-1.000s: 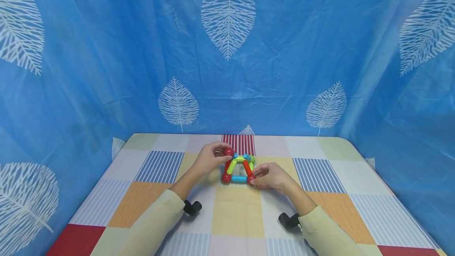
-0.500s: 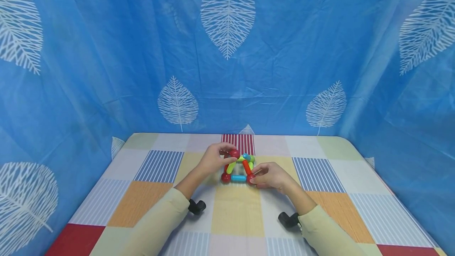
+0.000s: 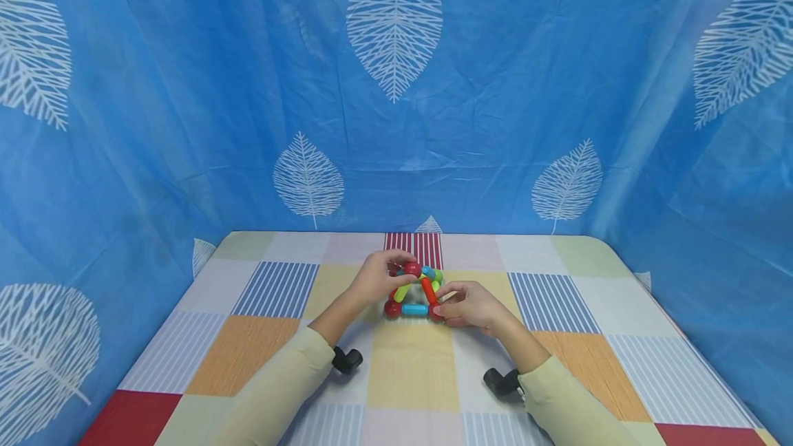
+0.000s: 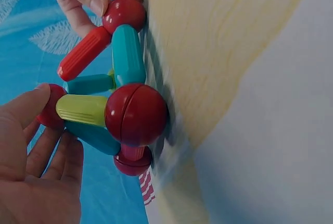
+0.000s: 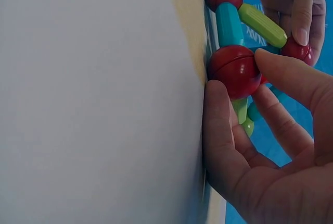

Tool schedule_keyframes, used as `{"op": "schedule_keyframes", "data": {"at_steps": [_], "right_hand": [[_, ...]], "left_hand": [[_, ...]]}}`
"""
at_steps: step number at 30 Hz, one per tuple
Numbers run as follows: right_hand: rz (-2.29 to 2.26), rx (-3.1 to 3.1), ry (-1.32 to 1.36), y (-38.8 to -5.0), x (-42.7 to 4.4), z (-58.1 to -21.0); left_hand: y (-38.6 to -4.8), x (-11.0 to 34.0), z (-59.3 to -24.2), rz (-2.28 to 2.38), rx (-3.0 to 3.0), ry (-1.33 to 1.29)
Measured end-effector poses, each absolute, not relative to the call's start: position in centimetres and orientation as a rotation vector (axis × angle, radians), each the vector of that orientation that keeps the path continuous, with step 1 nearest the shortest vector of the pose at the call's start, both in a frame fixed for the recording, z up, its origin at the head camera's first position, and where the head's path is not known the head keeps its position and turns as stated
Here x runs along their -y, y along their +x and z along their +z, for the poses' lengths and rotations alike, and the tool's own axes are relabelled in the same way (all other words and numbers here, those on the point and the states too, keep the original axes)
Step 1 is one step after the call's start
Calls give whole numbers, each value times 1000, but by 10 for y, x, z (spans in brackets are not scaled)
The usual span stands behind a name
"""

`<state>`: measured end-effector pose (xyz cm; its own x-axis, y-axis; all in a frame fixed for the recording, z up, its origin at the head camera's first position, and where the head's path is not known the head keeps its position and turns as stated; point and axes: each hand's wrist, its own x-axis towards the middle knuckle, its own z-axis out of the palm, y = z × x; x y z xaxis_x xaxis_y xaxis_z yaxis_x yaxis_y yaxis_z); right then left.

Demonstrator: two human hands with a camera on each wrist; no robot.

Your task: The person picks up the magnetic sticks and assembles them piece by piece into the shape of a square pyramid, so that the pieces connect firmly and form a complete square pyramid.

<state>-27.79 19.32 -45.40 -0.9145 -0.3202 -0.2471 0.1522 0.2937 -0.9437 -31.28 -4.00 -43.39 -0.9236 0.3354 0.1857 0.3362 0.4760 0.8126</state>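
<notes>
A frame of colored rods and balls stands on the table. My left hand [image 3: 376,278] pinches the red ball [image 3: 412,269] at its top between thumb and fingers. A yellow-green rod [image 4: 82,110] runs from that ball to the front-left red ball [image 4: 136,114]. With thumb and fingertips, my right hand [image 3: 473,305] grips the front-right red ball [image 5: 235,72]. A blue rod [image 3: 414,310] joins the two front balls. From the right ball a red rod [image 4: 84,52] leans up; in the left wrist view its upper end stands apart from the top ball. The rear parts are partly hidden.
A patchwork cloth [image 3: 411,370] covers the table. Blue curtains with white leaf prints [image 3: 394,26] hang behind and on both sides. A black wrist device [image 3: 347,361] sits at the left wrist, another [image 3: 500,382] at the right. A green ball [image 3: 438,276] shows behind the frame.
My left hand has moved right with the red ball, bringing it over the middle of the frame. The right hand keeps its grip on the front-right ball and has barely moved.
</notes>
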Motion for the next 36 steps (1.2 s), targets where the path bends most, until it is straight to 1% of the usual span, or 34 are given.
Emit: {"op": "schedule_keyframes", "data": {"at_steps": [8, 17, 21, 24, 30, 36], "right_hand": [[-1643, -2197, -178, -278, -193, -454], [-1579, -2263, -184, -277, -191, -451], [-1569, -2264, -187, -276, -191, -450], [-1566, -2251, -214, -277, -191, -448], [-1492, -2277, -285, -281, -192, -445], [-1443, -2323, -315, -282, -191, -443]], "left_hand": [[-313, 37, -434, -1438, 2704, -685], [-311, 36, -433, -1439, 2725, -635], [-309, 37, -433, -1447, 2705, -668], [-308, 41, -436, -1444, 2705, -685], [-305, 56, -446, -1430, 2785, -603], [-304, 62, -450, -1385, 2796, -678]]}}
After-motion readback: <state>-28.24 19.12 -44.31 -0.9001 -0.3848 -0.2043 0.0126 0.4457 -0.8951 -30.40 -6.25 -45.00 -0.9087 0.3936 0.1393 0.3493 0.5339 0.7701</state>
